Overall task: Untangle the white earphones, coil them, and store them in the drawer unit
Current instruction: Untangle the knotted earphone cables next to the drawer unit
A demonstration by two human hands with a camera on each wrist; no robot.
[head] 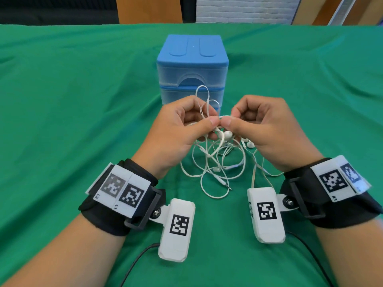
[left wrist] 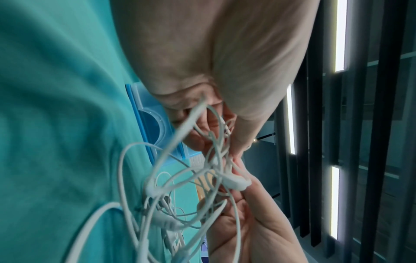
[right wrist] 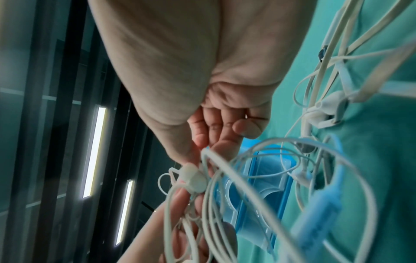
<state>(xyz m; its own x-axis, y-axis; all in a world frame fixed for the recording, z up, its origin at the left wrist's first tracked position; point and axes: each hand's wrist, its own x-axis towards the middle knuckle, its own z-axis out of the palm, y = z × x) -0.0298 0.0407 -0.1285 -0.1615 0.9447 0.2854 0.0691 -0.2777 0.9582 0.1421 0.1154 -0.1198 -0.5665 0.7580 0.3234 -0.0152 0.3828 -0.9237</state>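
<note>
Tangled white earphones hang in loops between my two hands above the green cloth, with the jack plug lying on the cloth. My left hand pinches a bundle of the cord between thumb and fingers. My right hand pinches the cord right beside it, thumb tips almost touching. An earbud dangles just under the thumbs. The blue drawer unit stands behind the hands, its drawers closed.
The green tablecloth covers the whole table. Black cables from the wrist cameras trail toward the near edge. A wooden panel and a white brick wall lie beyond the table's far edge.
</note>
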